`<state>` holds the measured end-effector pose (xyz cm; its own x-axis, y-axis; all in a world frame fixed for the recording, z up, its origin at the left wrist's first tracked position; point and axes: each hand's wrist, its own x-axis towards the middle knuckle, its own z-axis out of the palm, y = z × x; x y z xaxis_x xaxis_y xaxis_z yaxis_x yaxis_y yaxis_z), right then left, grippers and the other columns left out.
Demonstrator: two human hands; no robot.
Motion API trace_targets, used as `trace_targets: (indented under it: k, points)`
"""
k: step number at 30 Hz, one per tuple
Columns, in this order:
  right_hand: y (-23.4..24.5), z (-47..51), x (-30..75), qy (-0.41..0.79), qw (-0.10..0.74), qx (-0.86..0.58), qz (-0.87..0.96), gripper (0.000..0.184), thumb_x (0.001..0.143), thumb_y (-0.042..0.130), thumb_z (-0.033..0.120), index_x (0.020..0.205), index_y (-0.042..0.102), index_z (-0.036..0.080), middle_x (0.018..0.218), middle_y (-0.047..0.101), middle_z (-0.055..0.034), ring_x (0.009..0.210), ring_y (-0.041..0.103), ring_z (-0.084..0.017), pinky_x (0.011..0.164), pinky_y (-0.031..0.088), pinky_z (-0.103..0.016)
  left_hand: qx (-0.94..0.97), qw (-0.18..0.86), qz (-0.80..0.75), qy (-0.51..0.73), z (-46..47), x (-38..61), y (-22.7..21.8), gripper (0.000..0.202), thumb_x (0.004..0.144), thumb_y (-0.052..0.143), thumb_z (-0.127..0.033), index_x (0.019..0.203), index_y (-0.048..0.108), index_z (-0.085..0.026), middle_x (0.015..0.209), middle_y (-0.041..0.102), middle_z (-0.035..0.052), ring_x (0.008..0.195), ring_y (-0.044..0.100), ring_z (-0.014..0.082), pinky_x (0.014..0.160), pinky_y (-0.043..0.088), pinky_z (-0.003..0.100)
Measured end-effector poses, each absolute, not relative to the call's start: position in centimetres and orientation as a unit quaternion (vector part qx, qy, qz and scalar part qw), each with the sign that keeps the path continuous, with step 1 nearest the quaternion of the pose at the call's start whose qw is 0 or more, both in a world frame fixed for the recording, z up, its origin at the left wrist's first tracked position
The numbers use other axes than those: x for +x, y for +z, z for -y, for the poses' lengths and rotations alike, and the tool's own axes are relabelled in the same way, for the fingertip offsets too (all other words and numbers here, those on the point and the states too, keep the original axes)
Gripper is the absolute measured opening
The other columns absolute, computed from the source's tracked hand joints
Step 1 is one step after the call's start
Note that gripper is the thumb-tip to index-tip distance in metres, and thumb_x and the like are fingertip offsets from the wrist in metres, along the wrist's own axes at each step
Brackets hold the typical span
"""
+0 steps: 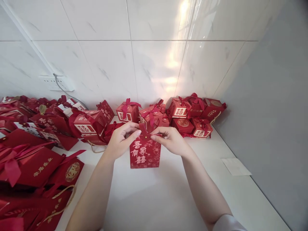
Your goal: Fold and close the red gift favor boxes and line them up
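A red paper gift box (pixel 145 155) with white Chinese characters on its front is held upright over the white table. My left hand (pixel 124 138) pinches its upper left edge, thumb in front and fingers behind. On the upper right edge, my right hand (pixel 169 138) grips the same way. Between the two thumbs a small gold stud shows below the box's top tab. Just behind my hands stand red boxes tied with ribbon, among them a ribboned box (pixel 152 118) partly hidden by the held one.
Many red gift boxes (pixel 36 163) crowd the left side, some with ribbons or cord handles. A stack of boxes (pixel 183 125) sits at the back right against the tiled wall (pixel 103 64). White paper (pixel 236 166) lies by the grey panel (pixel 269 122). A cable hangs from a socket (pixel 56 83).
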<state>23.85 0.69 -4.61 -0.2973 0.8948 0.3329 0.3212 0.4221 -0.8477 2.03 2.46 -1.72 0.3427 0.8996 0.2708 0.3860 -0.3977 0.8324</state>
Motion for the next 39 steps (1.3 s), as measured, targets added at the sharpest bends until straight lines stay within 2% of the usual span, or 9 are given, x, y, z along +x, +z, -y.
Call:
trace_targets:
  k: [2, 8, 13, 15, 18, 28, 32, 34, 39]
  points:
    - [-4.7, -0.7, 24.3, 0.368, 0.452, -0.421, 0.695, 0.026, 0.091, 0.059, 0.043, 0.086, 0.068, 0.019, 0.079, 0.067, 0.0000, 0.068, 0.057, -0.016, 0.063, 0.044, -0.027, 0.736, 0.396, -0.433, 0.338, -2.4, 2.1, -1.6, 0.032, 0.087, 0.059, -0.045, 0.101, 0.063, -0.018, 0.093, 0.069, 0.0041, 0.083, 0.064, 0.0180, 0.073, 0.048, 0.026]
    - [-4.8, -0.4, 24.9, 0.401, 0.448, -0.427, 0.675, 0.025, 0.091, 0.059, 0.040, 0.084, 0.069, 0.018, 0.079, 0.067, -0.0012, 0.070, 0.059, -0.016, 0.065, 0.046, -0.027, 0.733, 0.436, -0.436, 0.286, -2.2, 3.0, -1.6, 0.035, 0.087, 0.057, -0.047, 0.073, 0.061, -0.015, 0.069, 0.059, -0.0009, 0.064, 0.052, 0.0122, 0.060, 0.040, 0.023]
    - [-4.4, 0.4, 24.8, 0.386, 0.482, -0.390, 0.683, 0.025, 0.092, 0.058, 0.031, 0.115, 0.064, 0.024, 0.108, 0.069, -0.0030, 0.094, 0.063, -0.019, 0.074, 0.050, -0.029, 0.718, 0.434, -0.443, 0.316, -2.4, 3.2, -2.3, 0.037, 0.086, 0.059, -0.047, 0.069, 0.060, -0.015, 0.066, 0.055, -0.0020, 0.064, 0.049, 0.0110, 0.061, 0.038, 0.023]
    - [-4.2, 0.7, 24.8, 0.356, 0.477, -0.391, 0.702, 0.028, 0.093, 0.056, 0.027, 0.120, 0.063, 0.027, 0.113, 0.068, -0.0019, 0.094, 0.063, -0.018, 0.073, 0.051, -0.028, 0.704, 0.449, -0.441, 0.330, -2.6, 3.2, -2.5, 0.035, 0.086, 0.059, -0.047, 0.070, 0.062, -0.015, 0.069, 0.058, -0.0012, 0.067, 0.051, 0.0118, 0.065, 0.039, 0.023]
    - [-3.9, 0.9, 24.7, 0.309, 0.470, -0.401, 0.723, 0.026, 0.094, 0.055, 0.025, 0.118, 0.065, 0.028, 0.109, 0.069, -0.0005, 0.084, 0.063, -0.016, 0.070, 0.051, -0.027, 0.666, 0.481, -0.441, 0.362, -2.6, 3.3, -2.8, 0.032, 0.084, 0.063, -0.047, 0.075, 0.066, -0.016, 0.072, 0.062, -0.0001, 0.066, 0.054, 0.0126, 0.064, 0.041, 0.024]
    - [-3.9, 1.1, 24.4, 0.302, 0.490, -0.407, 0.709, 0.018, 0.094, 0.058, 0.029, 0.109, 0.067, 0.025, 0.102, 0.069, -0.0012, 0.086, 0.064, -0.016, 0.071, 0.051, -0.025, 0.564, 0.545, -0.440, 0.437, -2.4, 4.0, -3.7, 0.030, 0.076, 0.072, -0.043, 0.069, 0.065, -0.015, 0.062, 0.062, -0.0009, 0.054, 0.056, 0.0105, 0.053, 0.042, 0.022]
    - [-4.0, 1.0, 24.4, 0.435, 0.505, -0.375, 0.645, 0.037, 0.093, 0.060, 0.039, 0.128, 0.053, 0.028, 0.107, 0.068, -0.0025, 0.092, 0.065, -0.018, 0.081, 0.052, -0.030, 0.496, 0.539, -0.419, 0.536, -2.7, 4.2, -3.6, 0.025, 0.073, 0.076, -0.040, 0.072, 0.069, -0.016, 0.063, 0.065, -0.0009, 0.055, 0.060, 0.0117, 0.056, 0.047, 0.023]
    - [-4.2, 0.7, 24.7, 0.536, 0.468, -0.331, 0.619, 0.046, 0.093, 0.059, 0.044, 0.134, 0.045, 0.029, 0.112, 0.067, -0.0033, 0.097, 0.065, -0.018, 0.086, 0.052, -0.033, 0.442, 0.526, -0.407, 0.602, -3.1, 4.1, -3.5, 0.024, 0.071, 0.077, -0.040, 0.075, 0.070, -0.017, 0.066, 0.068, -0.0006, 0.057, 0.063, 0.0129, 0.059, 0.050, 0.024]
    - [-6.3, -0.5, 24.4, 0.701, 0.354, -0.235, 0.572, 0.049, 0.093, 0.050, 0.059, 0.131, 0.053, 0.028, 0.125, 0.061, -0.0067, 0.112, 0.060, -0.024, 0.087, 0.054, -0.039, 0.352, 0.510, -0.380, 0.687, -3.6, 3.5, -3.2, 0.026, 0.074, 0.074, -0.042, 0.082, 0.068, -0.018, 0.078, 0.072, 0.0017, 0.074, 0.070, 0.0186, 0.068, 0.054, 0.028]
